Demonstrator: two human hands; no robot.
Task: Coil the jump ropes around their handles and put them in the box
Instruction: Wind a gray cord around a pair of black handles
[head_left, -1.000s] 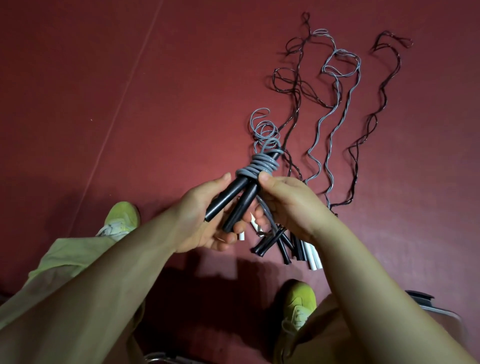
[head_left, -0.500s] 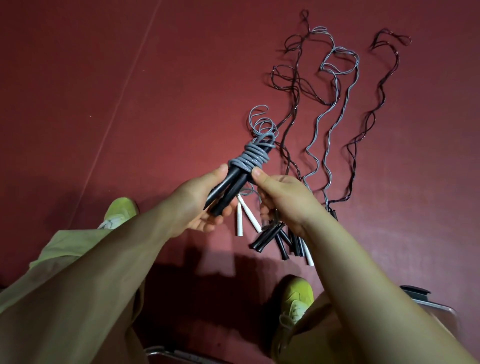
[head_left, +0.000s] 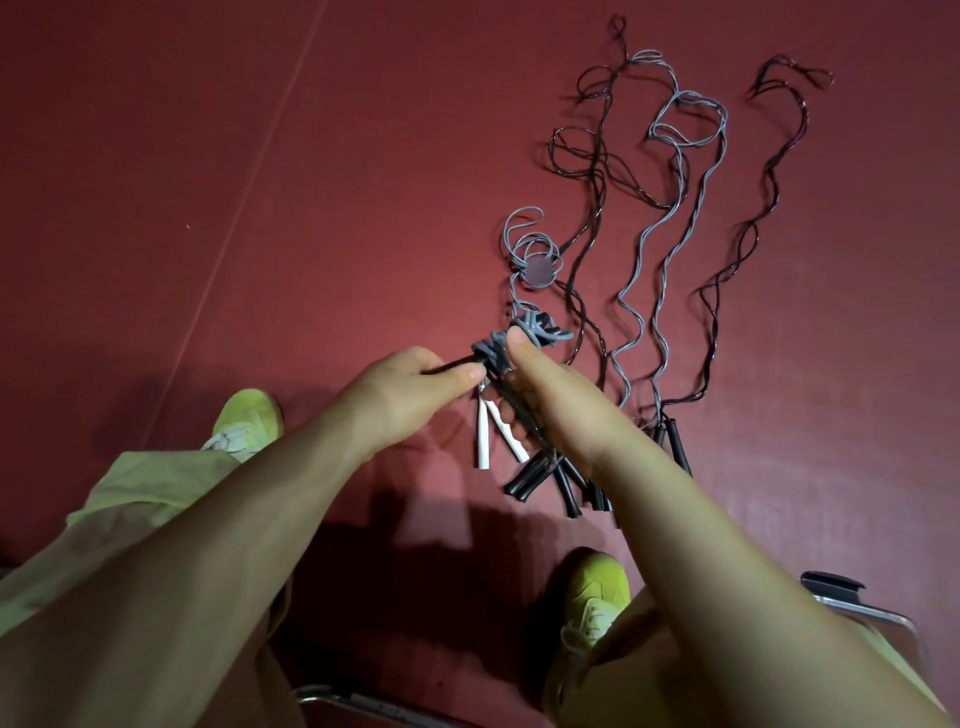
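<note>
My left hand (head_left: 410, 387) grips the black handles of a grey jump rope, thumb on top. Grey cord is wound around the handles' far end in a coil (head_left: 498, 345). My right hand (head_left: 550, 400) pinches that coil with the thumb on the cord. The loose grey tail (head_left: 524, 244) curls on the floor beyond it. Several uncoiled ropes, grey (head_left: 654, 218) and black (head_left: 769, 171), stretch away on the red floor. Their black handles (head_left: 535, 475) and white handles (head_left: 485, 431) lie bunched under my hands. A clear box corner (head_left: 857, 605) with a dark latch shows at lower right.
The red floor (head_left: 260, 156) has a thin seam running diagonally on the left. My two yellow-green shoes (head_left: 249, 421) and my light trousers fill the bottom. A metal chair tube (head_left: 353, 701) runs along the bottom edge.
The handles have swung from pointing up-right to lying nearly flat between my hands. My right thumb has moved up onto the coil. The loose grey tail is shorter.
</note>
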